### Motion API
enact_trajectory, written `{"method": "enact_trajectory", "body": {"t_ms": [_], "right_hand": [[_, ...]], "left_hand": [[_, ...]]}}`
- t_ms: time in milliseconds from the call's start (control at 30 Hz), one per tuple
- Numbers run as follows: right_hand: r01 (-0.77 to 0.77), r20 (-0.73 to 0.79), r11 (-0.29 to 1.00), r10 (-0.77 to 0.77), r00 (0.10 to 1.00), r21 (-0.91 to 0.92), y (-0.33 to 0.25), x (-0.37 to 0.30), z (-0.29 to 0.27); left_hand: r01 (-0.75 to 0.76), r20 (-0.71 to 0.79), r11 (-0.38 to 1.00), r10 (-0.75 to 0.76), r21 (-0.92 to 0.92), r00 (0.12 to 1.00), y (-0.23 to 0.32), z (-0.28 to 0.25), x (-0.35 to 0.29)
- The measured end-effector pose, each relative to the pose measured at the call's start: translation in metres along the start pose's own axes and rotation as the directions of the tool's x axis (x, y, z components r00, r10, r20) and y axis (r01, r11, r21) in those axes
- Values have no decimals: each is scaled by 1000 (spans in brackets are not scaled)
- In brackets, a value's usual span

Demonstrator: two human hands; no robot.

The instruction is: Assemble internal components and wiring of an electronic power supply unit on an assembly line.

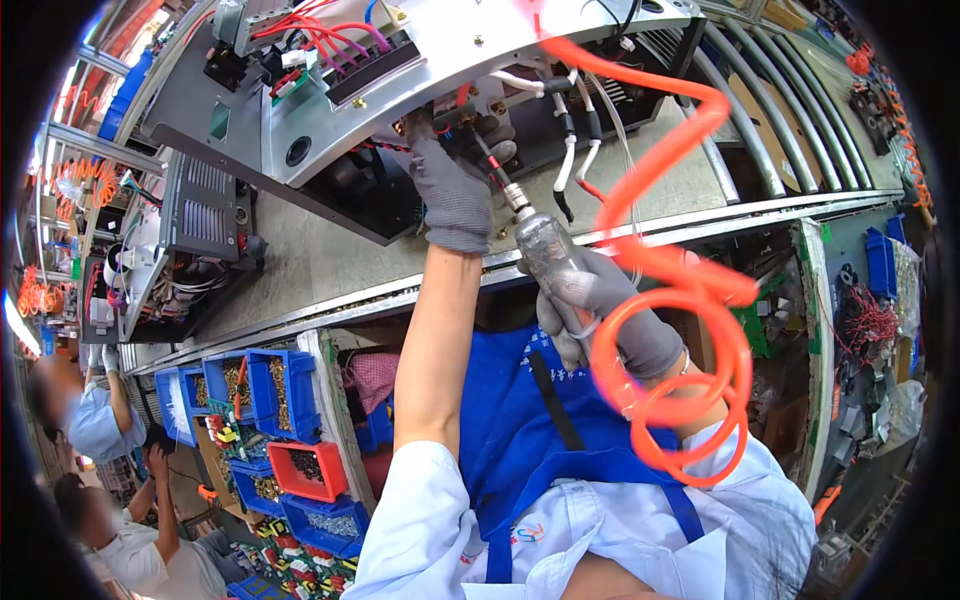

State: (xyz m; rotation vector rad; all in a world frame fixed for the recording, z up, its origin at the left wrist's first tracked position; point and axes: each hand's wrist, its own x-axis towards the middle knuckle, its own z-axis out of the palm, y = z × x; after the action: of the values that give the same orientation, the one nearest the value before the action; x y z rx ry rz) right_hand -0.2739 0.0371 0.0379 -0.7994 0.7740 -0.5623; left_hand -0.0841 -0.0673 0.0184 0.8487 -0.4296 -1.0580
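One gray-gloved right hand point(597, 285) is wrapping its grip around a gray cylindrical power screwdriver point(545, 245), whose slim shaft point(495, 168) is pointing forward and left of that grip. Ahead, a gray-gloved left hand point(450, 187) is reaching under an open silver sheet-metal chassis point(325, 122); whether its grip is pinching anything, I cannot tell. Across the right grip, a coiled orange-red hose point(690, 278) is looping.

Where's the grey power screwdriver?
Head view, right of centre: the grey power screwdriver is in the grey-gloved right hand, its shaft toward the left hand.
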Motion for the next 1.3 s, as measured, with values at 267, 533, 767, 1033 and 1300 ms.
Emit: {"method": "enact_trajectory", "body": {"t_ms": [267, 533, 767, 1033, 1300], "right_hand": [[-14, 89, 996, 7, 996, 85, -7, 0, 2], [-116, 198, 939, 53, 979, 323, -24, -7, 29], [-59, 112, 989, 44, 993, 133, -9, 1, 21], [9, 114, 1000, -9, 993, 0, 1, 17, -4], [-71, 160, 980, 41, 986, 186, -5, 12, 9]], "left_hand": [[59, 31, 998, -59, -14, 998, -6, -5, 5], [-29, 61, 998, 32, -56, 998, -10, -11, 8], [28, 42, 994, -23, -103, 999, -6, -5, 5], [28, 62, 987, -18, -161, 998, -7, -5, 5], [29, 63, 992, -21, -126, 998, -6, -4, 2]]}}
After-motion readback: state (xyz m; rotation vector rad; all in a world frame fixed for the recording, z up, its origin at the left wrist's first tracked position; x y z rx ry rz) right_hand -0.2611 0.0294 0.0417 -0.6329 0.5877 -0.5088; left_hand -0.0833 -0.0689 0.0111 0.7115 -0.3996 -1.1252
